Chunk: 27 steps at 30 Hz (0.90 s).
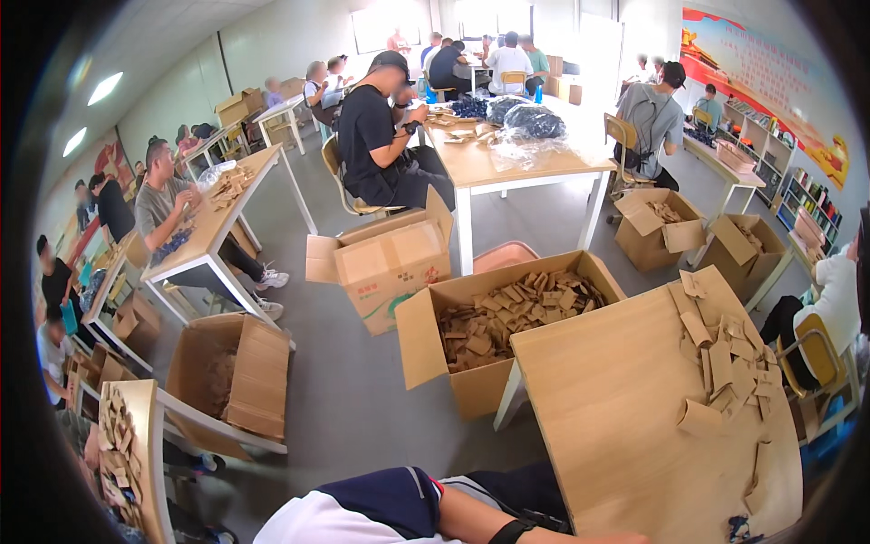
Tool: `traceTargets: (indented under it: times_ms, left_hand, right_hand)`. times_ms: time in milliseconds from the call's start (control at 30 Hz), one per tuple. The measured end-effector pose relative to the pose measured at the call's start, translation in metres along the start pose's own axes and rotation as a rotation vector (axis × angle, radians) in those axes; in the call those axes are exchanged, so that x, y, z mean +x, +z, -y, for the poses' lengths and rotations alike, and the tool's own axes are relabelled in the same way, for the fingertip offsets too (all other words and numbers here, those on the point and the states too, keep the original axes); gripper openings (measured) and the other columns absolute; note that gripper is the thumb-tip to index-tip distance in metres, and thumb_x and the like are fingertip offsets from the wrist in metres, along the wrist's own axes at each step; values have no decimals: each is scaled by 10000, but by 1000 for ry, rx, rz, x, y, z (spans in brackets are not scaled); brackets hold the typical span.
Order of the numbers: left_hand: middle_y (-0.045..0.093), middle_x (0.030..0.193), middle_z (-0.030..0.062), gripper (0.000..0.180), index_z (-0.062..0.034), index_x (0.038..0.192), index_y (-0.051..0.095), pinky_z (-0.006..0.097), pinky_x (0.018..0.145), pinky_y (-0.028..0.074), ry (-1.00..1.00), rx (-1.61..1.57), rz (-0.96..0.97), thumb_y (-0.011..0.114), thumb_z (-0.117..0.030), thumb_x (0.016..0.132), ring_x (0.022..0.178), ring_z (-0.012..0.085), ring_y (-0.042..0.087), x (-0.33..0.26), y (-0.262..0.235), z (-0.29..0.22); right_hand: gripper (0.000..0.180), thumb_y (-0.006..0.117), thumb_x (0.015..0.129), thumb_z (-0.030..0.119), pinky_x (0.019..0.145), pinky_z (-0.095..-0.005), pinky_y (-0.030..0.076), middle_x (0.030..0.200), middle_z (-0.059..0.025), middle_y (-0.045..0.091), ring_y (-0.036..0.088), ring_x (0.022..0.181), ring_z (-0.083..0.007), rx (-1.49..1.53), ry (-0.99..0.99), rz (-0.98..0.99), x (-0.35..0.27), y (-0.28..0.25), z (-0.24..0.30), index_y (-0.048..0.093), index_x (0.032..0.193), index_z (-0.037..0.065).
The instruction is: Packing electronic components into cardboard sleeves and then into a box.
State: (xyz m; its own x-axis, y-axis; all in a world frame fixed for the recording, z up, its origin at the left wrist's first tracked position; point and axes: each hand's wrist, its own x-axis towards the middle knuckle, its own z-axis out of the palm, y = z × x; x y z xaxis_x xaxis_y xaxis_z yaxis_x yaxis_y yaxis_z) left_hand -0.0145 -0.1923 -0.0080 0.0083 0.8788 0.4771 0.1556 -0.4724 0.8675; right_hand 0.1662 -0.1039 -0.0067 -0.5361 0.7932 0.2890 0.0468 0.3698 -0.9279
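My left arm, in a white and navy sleeve [381,500], reaches across the lower edge toward the near wooden table [598,390]. A black band circles the wrist. Only a sliver of my left hand [603,538] shows at the bottom edge by the table's near side; its fingers are cut off, and whatever it may hold is hidden. My right hand is out of the picture. On the table's right part lies a loose heap of small flat brown cardboard pieces [722,364], trailing toward me. Small dark blue pieces [739,528] lie at its near right corner.
Beyond the table stands an open carton [480,392] full of similar brown pieces. Another carton [385,276] sits behind it, and an open one [258,376] stands at left. A person in black [372,136] works at the far table [535,168]; other people sit around the room.
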Motion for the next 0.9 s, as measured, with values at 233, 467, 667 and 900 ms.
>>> traceTargets:
  times_ms: [233,467,667,900]
  left_hand:
    - [677,846,159,207,-48,1031,629,421,627,497,36,-31,-20,550,-212,931,761,359,644,-6,-4,-13]
    - [677,807,118,180,-45,1027,567,404,616,492,22,109,-24,523,-208,964,736,323,653,-17,-7,-22]
    - [665,764,50,215,-51,1015,554,311,531,460,68,-16,-217,538,-262,981,620,175,623,-31,-15,-31]
    - [644,752,10,289,-55,1018,581,234,512,426,110,-427,-282,553,-340,982,602,68,562,-38,-5,-43]
  right_hand:
    - [350,614,939,226,688,-309,483,978,-133,587,562,768,-187,-10,-119,-72,6,19,12,511,1173,-13]
    - [352,613,940,240,678,-306,476,956,-129,580,552,760,-186,-10,-292,-150,17,40,33,512,1164,-13]
    - [355,612,942,252,670,-304,470,938,-125,574,544,753,-185,-9,-437,-193,27,55,59,513,1156,-13]
    - [359,611,944,265,660,-301,462,916,-121,567,535,745,-183,-3,-585,-235,34,71,92,514,1148,-13]
